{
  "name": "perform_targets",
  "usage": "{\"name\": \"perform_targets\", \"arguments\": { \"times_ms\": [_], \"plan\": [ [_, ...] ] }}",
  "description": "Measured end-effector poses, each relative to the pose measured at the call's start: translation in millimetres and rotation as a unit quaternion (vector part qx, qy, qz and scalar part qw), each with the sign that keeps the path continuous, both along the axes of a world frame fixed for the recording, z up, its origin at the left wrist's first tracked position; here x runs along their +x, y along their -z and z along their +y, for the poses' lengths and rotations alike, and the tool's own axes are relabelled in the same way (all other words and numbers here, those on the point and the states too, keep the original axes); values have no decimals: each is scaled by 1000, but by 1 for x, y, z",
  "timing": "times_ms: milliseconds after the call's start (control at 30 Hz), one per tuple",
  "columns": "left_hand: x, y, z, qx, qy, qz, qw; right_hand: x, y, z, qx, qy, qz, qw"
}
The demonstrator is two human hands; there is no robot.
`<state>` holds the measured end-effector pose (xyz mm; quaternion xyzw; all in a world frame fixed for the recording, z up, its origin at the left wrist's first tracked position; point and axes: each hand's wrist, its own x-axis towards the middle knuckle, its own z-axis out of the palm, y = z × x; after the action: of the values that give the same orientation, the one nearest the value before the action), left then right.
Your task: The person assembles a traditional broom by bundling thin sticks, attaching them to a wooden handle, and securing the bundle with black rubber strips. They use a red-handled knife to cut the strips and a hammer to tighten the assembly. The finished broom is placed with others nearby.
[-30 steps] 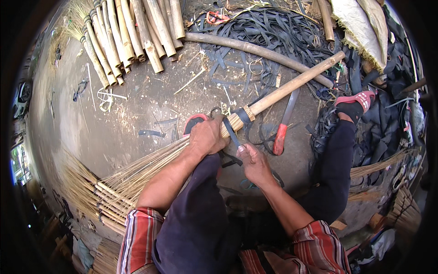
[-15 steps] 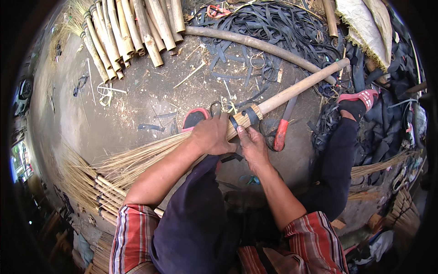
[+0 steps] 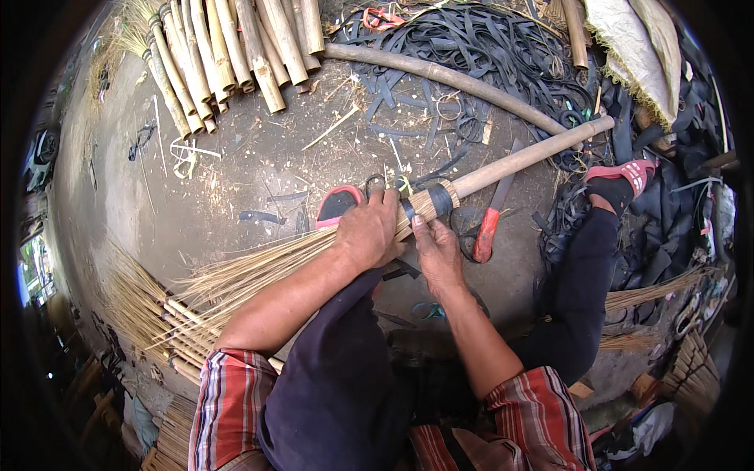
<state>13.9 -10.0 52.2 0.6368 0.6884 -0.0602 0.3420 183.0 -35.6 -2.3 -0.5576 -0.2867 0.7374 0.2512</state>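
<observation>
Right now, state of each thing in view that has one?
Left hand: closed around the broom
Right hand: thumb against the broom; grip partly hidden
Broom: tilted, straw bound by dark bands, bristle end loose
Knife: on the floor, blade bare, partly behind the broom handle
Strips: tangled heap
Poles: lying side by side

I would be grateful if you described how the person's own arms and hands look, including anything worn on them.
The left sleeve and right sleeve are red with dark and whitish stripes, ending near the elbows. Both forearms are uncovered below them. The left hand and right hand wear no gloves.
</observation>
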Motion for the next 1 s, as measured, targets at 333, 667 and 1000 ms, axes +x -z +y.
{"name": "perform_targets", "arguments": {
  "times_ms": [333, 667, 1000],
  "plan": [
    [-9, 30, -24, 94, 9, -12, 995, -9, -10, 11, -72, 9, -57, 996],
    [-4, 45, -27, 182, 17, 52, 982, -3, -43, 4, -31, -138, -127, 982],
    [0, 62, -27, 195, 12, 98, 976, -10, -72, -5, 20, -177, -133, 975]
  ]
}}
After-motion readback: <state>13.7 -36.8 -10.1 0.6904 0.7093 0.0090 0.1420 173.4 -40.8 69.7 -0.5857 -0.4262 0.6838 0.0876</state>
